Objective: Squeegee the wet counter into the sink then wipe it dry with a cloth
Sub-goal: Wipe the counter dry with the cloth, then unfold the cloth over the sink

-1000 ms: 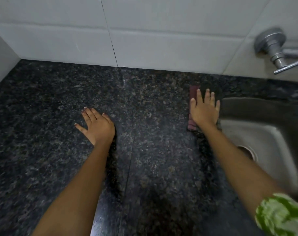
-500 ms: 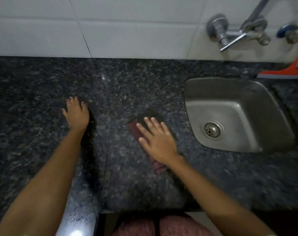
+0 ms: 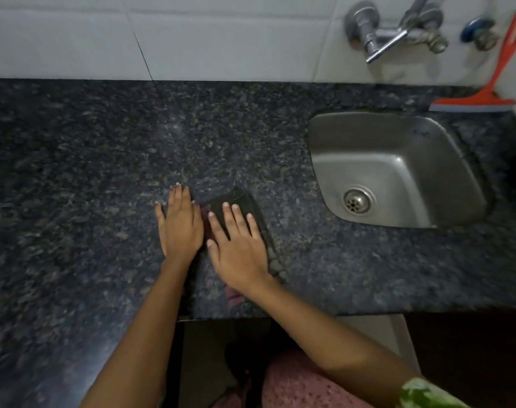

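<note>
The cloth (image 3: 245, 219) lay flat on the dark stone table (image 3: 89, 160), near its front edge and well to the left of the sink (image 3: 398, 172). The right hand (image 3: 239, 245) rested directly on it, palm down with straight, slightly spread fingers, pressing rather than gripping. The left hand (image 3: 178, 228) lay flat just beside it on the bare stone, fingers straight and together, holding nothing; whether it touched the cloth's left edge could not be told. So the cloth sat under the right hand, which was plainly the working one. Its long axis ran diagonally, from the far end pointing toward the back wall to the near end trailing toward the front edge by the right wrist, leaning slightly toward the sink side as it neared the front. The orange squeegee (image 3: 486, 92) stood against the wall at the table's back right corner, behind the sink, so the drying stage seemed to be in hand, and the next stroke probably had to carry the cloth across unwiped stone.
</note>
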